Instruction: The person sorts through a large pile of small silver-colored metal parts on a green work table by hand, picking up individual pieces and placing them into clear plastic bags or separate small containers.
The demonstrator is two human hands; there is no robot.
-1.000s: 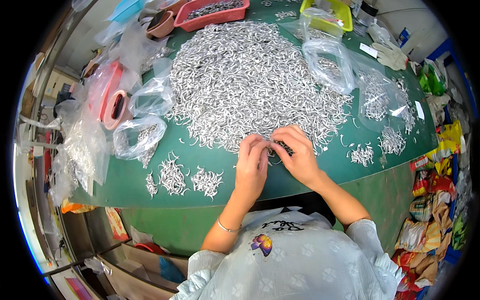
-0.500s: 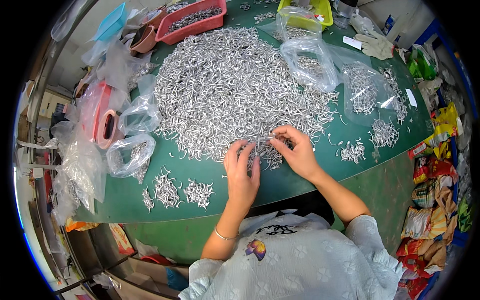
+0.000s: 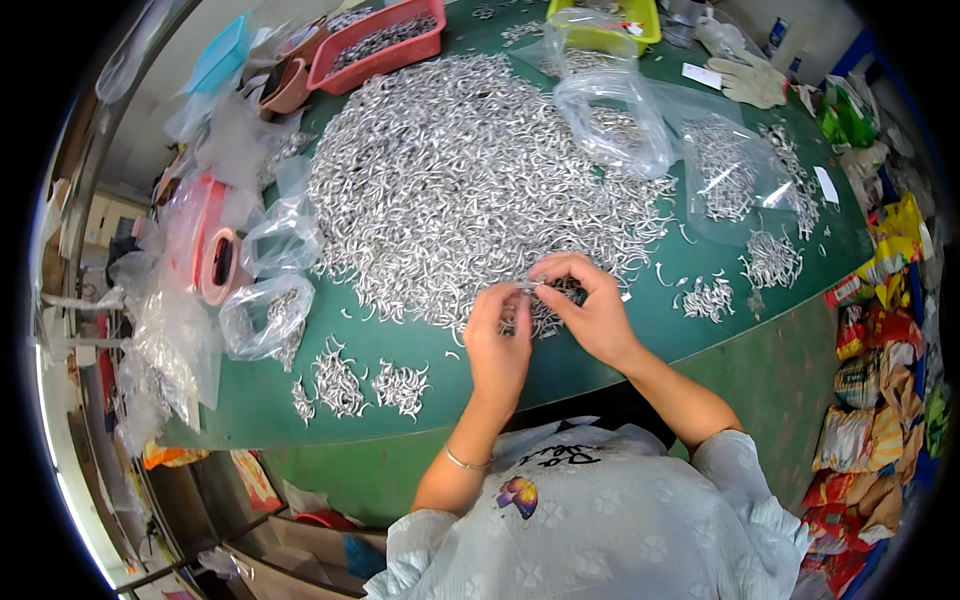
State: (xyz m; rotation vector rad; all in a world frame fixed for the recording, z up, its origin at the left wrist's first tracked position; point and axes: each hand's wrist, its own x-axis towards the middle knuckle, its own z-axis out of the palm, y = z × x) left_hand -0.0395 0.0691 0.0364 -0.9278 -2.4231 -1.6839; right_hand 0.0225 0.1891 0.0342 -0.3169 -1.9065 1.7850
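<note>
A wide heap of small curved silvery metal pieces point(image 3: 450, 180) covers the middle of the green table point(image 3: 560, 375). At the heap's near edge my left hand point(image 3: 497, 335) and my right hand point(image 3: 590, 310) meet, fingertips pinched together. Between them is a small silvery curved metal piece point(image 3: 530, 287), mostly hidden by the fingers. Both hands seem to grip it, the left from its left end and the right from its right. Loose pieces of the heap lie just beneath and behind the fingers.
Small piles of pieces lie at front left point(image 3: 340, 385) and right point(image 3: 708, 298). Clear plastic bags point(image 3: 265, 315) stand left, others at back right. A red tray point(image 3: 375, 45), a yellow-green tray point(image 3: 645, 22) and a glove point(image 3: 750, 82) sit along the far side.
My left hand has shifted slightly right, its fingers drawn closer to my right hand's. The right fingertips have moved a little left, and the two hands now touch or nearly touch.
</note>
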